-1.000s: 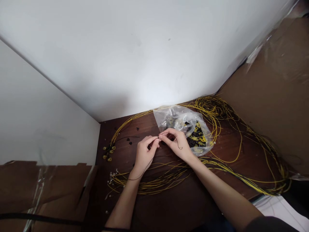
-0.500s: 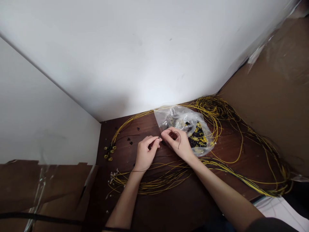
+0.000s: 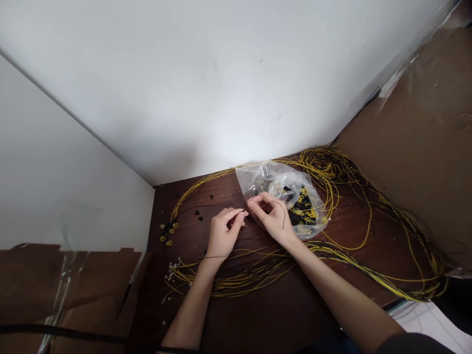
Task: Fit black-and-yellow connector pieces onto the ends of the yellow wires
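My left hand (image 3: 224,233) pinches a small black part (image 3: 243,211) between thumb and fingertips; its exact kind is too small to make out. Just to its right, my right hand (image 3: 272,219) has thumb and forefinger pressed together on a thin black wire (image 3: 282,216), whose free end curls back over the hand. The two sets of fingertips are close but apart. Behind my right hand lies a clear plastic bag (image 3: 254,177) with many black and yellow connector pieces (image 3: 303,206) inside. A few loose black pieces (image 3: 199,216) lie left of my left hand.
Yellow and black wires (image 3: 250,282) run in a bundle under my forearms, with pale tips at the left. More coiled wire (image 3: 324,164) sits at the back right. Wires with yellow-and-black ends (image 3: 168,233) lie at left. White walls and brown cardboard (image 3: 416,147) enclose the dark table (image 3: 258,319).
My right hand has shifted very slightly, and the wire's free end has swung a little to the right. My left hand stays nearly in place with the black part.
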{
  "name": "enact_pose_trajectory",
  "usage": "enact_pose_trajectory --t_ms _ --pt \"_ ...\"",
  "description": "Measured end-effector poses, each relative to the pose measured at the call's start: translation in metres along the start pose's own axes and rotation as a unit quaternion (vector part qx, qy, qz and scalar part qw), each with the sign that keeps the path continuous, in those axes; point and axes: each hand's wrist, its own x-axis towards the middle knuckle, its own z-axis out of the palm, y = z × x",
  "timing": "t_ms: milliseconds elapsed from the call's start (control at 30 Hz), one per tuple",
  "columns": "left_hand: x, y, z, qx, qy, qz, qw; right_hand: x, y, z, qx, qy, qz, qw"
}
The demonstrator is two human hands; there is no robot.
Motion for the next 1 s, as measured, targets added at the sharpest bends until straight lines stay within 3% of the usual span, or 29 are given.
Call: enact_pose_trajectory --t_ms 133,367,567,800,1000 --pt "0.000 0.000 0.000 -0.006 0.002 0.002 1.000 0.003 0.005 -0.001 0.050 0.044 0.031 0.997" --pt "0.001 0.000 -0.001 0.011 0.002 0.002 1.000 -0.001 0.000 0.001 0.007 -0.049 0.005 0.999" --pt "0.001 0.000 0.000 -0.002 -0.002 -0.002 1.000 0.002 0.000 -0.003 0.081 0.031 0.070 0.994" --pt "0.000 0.002 -0.001 0.031 -0.010 0.003 0.999 -0.001 0.005 0.004 0.075 -0.083 0.017 0.994" --pt "0.000 0.000 0.000 -0.027 0.017 -0.001 0.999 -0.001 0.011 0.005 0.092 -0.072 0.037 0.992"
